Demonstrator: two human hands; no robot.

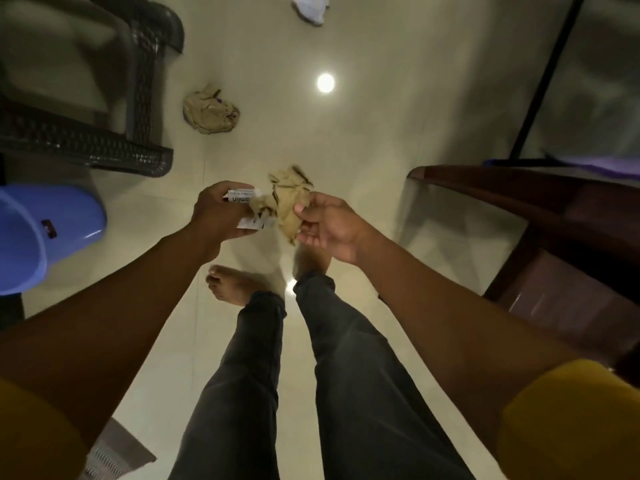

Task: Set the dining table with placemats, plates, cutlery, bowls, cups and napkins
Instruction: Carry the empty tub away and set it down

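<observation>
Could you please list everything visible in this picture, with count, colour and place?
Crumpled tan paper wad: one, tan, held between both hands.
White printed packet: one, white with dark print, in the left hand's grip.
Crumpled tan paper on the floor: one, tan, upper centre-left.
Crumpled white paper: one, white, top edge.
Blue plastic bucket: one, blue, left edge.
Dark wicker chair: one, dark brown, upper left.
Brown wooden furniture: one, dark brown, right.
Cream tiled floor: cream, glossy, throughout.
Left hand: grips the packet.
Right hand: pinches the wad.
Bare feet: two, below the hands.
</observation>
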